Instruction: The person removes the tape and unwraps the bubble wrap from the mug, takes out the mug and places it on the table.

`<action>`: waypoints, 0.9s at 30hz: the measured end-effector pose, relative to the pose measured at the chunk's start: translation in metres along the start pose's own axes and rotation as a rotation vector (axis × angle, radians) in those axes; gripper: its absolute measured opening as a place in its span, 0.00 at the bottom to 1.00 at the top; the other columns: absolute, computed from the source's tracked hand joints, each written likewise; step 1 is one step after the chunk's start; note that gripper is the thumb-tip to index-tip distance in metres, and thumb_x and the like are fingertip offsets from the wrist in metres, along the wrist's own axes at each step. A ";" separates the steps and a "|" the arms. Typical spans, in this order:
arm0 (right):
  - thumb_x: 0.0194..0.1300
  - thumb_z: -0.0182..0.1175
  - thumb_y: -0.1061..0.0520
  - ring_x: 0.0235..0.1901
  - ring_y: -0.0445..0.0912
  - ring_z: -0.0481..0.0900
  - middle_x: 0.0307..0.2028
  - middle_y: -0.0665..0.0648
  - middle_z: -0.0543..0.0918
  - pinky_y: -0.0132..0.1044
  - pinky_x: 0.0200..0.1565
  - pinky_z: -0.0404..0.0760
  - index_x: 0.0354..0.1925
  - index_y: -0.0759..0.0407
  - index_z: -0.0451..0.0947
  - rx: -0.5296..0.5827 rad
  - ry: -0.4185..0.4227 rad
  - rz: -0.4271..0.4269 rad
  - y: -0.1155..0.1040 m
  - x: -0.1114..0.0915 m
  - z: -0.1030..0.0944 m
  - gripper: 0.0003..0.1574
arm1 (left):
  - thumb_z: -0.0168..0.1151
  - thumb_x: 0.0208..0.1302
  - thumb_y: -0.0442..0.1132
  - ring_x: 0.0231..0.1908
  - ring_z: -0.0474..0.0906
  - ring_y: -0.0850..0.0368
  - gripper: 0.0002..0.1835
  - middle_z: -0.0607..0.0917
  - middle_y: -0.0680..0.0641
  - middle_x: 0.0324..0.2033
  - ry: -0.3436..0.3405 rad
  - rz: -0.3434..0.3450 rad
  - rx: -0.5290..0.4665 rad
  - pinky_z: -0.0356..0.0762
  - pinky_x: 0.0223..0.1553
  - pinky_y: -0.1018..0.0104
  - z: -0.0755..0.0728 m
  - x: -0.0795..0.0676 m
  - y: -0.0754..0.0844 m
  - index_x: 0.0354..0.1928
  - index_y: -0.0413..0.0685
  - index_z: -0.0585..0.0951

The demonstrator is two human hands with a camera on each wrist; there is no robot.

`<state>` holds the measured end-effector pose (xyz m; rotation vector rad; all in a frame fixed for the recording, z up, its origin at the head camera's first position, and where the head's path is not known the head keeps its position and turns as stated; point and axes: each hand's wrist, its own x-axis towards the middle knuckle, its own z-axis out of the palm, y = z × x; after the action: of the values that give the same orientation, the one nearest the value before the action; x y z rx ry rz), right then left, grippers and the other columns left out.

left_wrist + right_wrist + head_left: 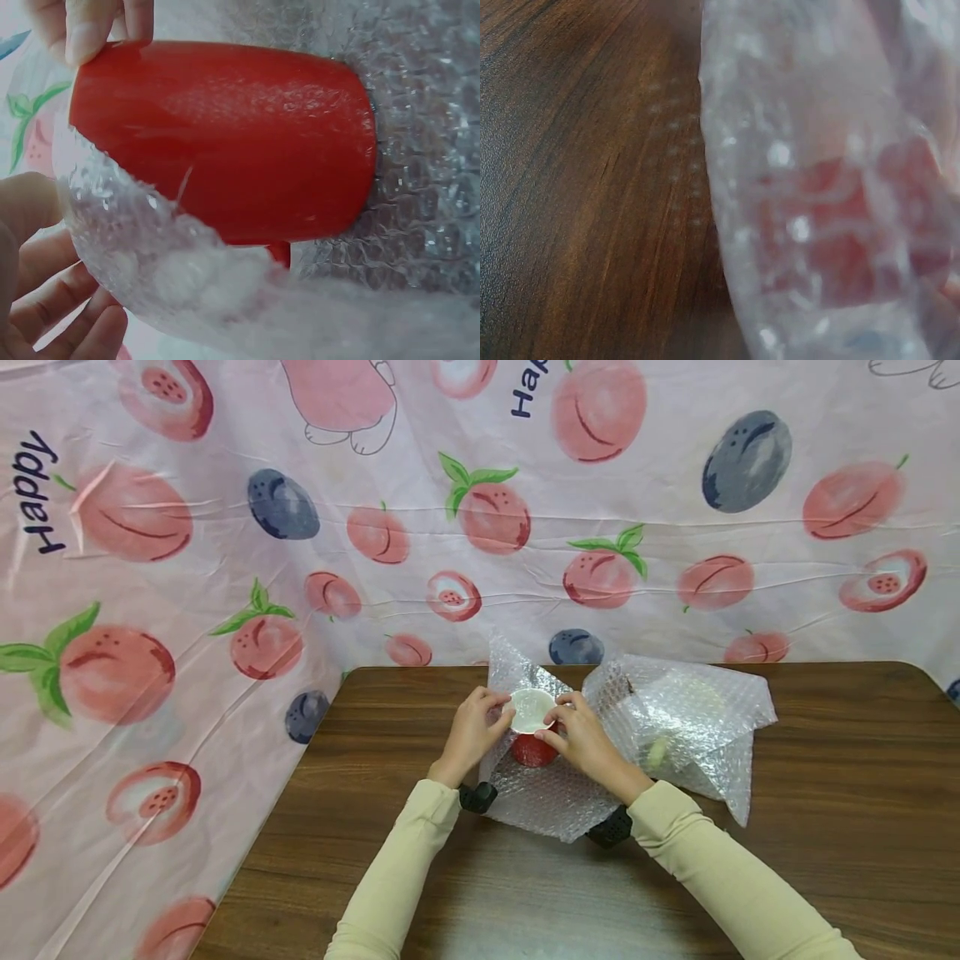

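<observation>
A red mug (534,750) with a white inside stands upright on a sheet of bubble wrap (555,797). In the left wrist view, the mug (232,135) appears on its side, a flap of the wrap (172,262) covering part of it and most of its handle. At the left of the rim, my left hand (474,727) holds the edge of that flap with thumb and fingers. My right hand (588,742) grips the mug's rim from the right. Through blurred bubble wrap (780,90), the right wrist view shows the mug's red (832,247).
Beside my right hand lies a bubble-wrapped bundle (682,702) with something pale inside, its shape unclear. All rests on a brown wooden table (840,777). A fruit-printed cloth (525,585) hangs behind and along the left.
</observation>
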<state>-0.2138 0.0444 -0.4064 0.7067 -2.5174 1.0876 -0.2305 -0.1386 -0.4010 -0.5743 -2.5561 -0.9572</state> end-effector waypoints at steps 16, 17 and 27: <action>0.48 0.66 0.58 0.40 0.56 0.71 0.42 0.68 0.70 0.45 0.42 0.72 0.25 0.67 0.75 0.001 -0.006 -0.012 -0.001 0.001 0.001 0.13 | 0.59 0.56 0.38 0.40 0.69 0.50 0.18 0.71 0.42 0.40 -0.056 0.057 0.051 0.68 0.44 0.60 -0.001 -0.008 -0.004 0.46 0.32 0.77; 0.48 0.67 0.58 0.40 0.56 0.71 0.42 0.68 0.70 0.45 0.42 0.72 0.26 0.67 0.76 0.002 -0.007 -0.013 -0.001 0.001 0.001 0.13 | 0.59 0.56 0.39 0.41 0.68 0.50 0.19 0.71 0.42 0.41 -0.066 0.063 0.053 0.68 0.44 0.59 -0.001 -0.009 -0.004 0.47 0.32 0.76; 0.49 0.66 0.59 0.36 0.54 0.73 0.42 0.68 0.69 0.43 0.38 0.73 0.26 0.66 0.75 -0.003 -0.016 0.001 0.001 0.000 0.000 0.12 | 0.68 0.44 0.47 0.44 0.66 0.48 0.35 0.69 0.42 0.44 -0.159 0.149 0.106 0.69 0.44 0.59 -0.003 -0.010 -0.007 0.52 0.31 0.72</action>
<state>-0.2150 0.0449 -0.4071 0.7163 -2.5323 1.0820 -0.2243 -0.1481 -0.4068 -0.8263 -2.6388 -0.7476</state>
